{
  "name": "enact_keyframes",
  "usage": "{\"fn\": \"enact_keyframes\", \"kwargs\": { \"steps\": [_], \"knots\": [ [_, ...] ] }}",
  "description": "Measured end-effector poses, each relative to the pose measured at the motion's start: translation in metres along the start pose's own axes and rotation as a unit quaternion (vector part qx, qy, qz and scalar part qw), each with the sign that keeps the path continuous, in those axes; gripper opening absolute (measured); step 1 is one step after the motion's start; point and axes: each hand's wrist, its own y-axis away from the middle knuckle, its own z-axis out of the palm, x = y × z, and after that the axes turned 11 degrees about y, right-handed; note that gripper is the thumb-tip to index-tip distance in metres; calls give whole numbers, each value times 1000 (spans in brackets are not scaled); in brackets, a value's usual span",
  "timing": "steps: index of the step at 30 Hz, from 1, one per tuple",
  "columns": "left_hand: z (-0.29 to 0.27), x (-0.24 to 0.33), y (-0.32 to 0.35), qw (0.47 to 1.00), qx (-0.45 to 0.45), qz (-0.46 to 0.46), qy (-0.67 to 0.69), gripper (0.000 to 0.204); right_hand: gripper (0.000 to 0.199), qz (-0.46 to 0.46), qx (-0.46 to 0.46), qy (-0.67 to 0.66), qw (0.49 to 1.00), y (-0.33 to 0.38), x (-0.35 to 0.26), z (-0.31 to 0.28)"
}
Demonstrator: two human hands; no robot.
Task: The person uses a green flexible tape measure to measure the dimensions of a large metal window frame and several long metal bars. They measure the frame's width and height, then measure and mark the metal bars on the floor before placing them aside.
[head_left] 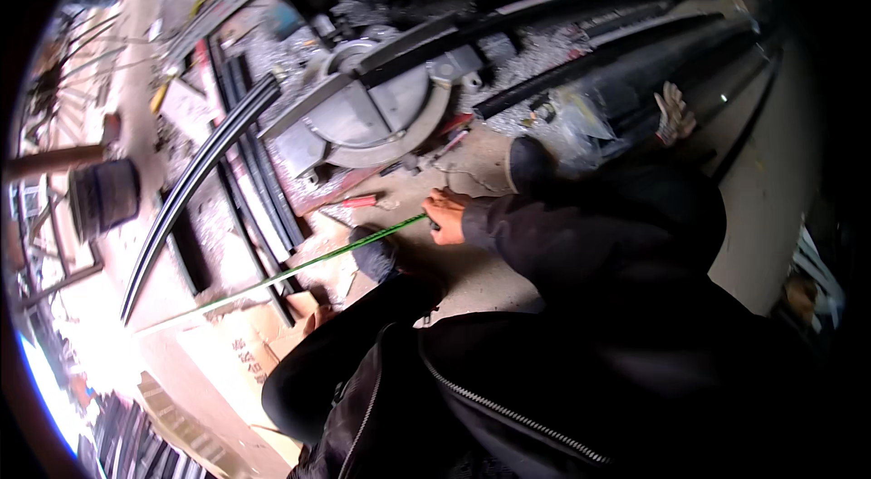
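My right hand (445, 215) is closed around a tape measure, whose case is mostly hidden in the fingers. Its green blade (349, 248) stretches out to the left, over a dark shoe (373, 252) and toward the bright floor, where glare swallows the far end. A small patch of what looks like my left hand (319, 317) shows beside the black knee, by a flattened cardboard sheet (245, 343); its fingers are hidden. Just beyond the right hand lies a red-handled tool (360, 200). Farther off sits a silver mitre saw base (386, 112) with a straight fence.
A long curved dark profile (201, 166) arcs across the left. Straight bars (259, 180) lie beside the saw, among shiny metal shavings. Long black profiles (581, 66) run off far right, near clear plastic (581, 121) and a pale work glove (673, 114). A dark bucket (105, 198) stands left.
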Motion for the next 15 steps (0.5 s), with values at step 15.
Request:
{"fn": "enact_keyframes", "kwargs": {
  "steps": [15],
  "knots": [
    [35, 51, 39, 899, -267, 133, 320, 98, 43, 55, -146, -118, 981, 74, -122, -171]
  ]
}}
